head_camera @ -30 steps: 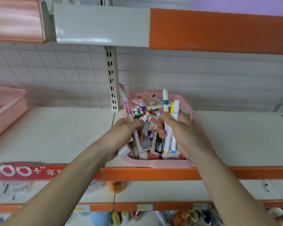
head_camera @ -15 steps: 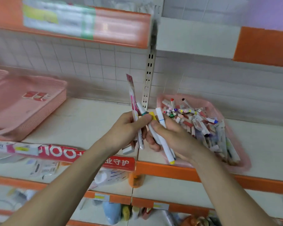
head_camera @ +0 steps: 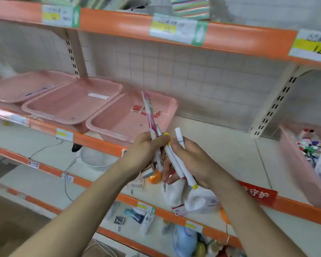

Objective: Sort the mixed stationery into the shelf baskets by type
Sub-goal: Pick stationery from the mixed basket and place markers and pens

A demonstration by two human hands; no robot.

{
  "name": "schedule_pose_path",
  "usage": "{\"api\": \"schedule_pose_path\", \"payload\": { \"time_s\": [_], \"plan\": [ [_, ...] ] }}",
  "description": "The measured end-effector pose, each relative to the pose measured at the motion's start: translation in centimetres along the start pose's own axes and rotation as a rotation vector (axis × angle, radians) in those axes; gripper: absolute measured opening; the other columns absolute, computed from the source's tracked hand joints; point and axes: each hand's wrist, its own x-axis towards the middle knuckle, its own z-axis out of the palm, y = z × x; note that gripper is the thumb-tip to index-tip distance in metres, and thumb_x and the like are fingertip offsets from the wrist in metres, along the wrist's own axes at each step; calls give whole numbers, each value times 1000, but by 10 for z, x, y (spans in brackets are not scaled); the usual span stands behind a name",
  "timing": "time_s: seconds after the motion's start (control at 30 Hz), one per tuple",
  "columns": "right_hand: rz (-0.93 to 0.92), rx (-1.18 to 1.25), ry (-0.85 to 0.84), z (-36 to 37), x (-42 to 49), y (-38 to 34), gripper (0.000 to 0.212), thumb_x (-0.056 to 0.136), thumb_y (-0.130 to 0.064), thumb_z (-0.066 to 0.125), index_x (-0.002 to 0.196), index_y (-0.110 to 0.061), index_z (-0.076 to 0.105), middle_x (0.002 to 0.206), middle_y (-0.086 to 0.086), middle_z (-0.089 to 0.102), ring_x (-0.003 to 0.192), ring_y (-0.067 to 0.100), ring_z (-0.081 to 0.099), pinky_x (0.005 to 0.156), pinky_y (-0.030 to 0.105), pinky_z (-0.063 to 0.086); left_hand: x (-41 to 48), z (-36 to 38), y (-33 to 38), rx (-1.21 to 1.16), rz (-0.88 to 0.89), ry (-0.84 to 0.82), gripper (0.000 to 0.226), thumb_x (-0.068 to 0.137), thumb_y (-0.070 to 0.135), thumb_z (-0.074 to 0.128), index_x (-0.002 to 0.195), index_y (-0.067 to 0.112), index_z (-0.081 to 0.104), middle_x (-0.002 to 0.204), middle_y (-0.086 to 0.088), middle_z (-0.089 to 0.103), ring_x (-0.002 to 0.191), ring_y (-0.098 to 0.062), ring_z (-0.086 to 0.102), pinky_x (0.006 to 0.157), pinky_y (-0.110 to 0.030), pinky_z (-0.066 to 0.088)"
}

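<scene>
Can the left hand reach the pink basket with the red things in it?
Probably yes. The left hand is close to the near rim of that basket, with nothing between them. It grips a pink pen packet, though, so it could only drop things in.

Pink-packaged pen (head_camera: 149,115): long, slim, tilted near upright, gripped in the left hand (head_camera: 145,149) with a white barcode-labelled pen (head_camera: 159,157) and a small grey-white block (head_camera: 148,172) at the hand's base.
White markers (head_camera: 174,160): yellow-tipped, lying diagonally, held in the right hand (head_camera: 193,160). A blue-banded marker (head_camera: 180,138) stands above its fingers.
Pink mesh baskets, three in a row on the shelf:
- far basket (head_camera: 11,89), holding slim pens (head_camera: 37,91)
- middle basket (head_camera: 63,110), holding a white strip (head_camera: 98,96)
- near basket (head_camera: 115,123), holding red packets (head_camera: 137,109)

Mixed basket (head_camera: 295,160): far right, heaped with assorted stationery (head_camera: 315,147).
</scene>
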Motion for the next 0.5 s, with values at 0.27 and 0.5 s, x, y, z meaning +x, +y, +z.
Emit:
{"api": "schedule_pose_path", "payload": {
  "time_s": [0.27,0.5],
  "plan": [
    [25,-128,69,78,59,-3,27,101,-49,42,86,-33,57,59,14,64,43,29,59,41,30,49,-13,-109,6,38,-14,132,39,100,27,57,67,5,58,58,-12,51,43,-19,44,42,-25,37],
    [64,-321,150,98,99,-6,32,102,-49,37,95,-21,49,47,2,56,34,15,43,36,19,32,-9,-146,1,-10,44,238,42,101,26,55,66,3,57,56,-11,55,41,-20,48,43,-25,41]
  ]
}}
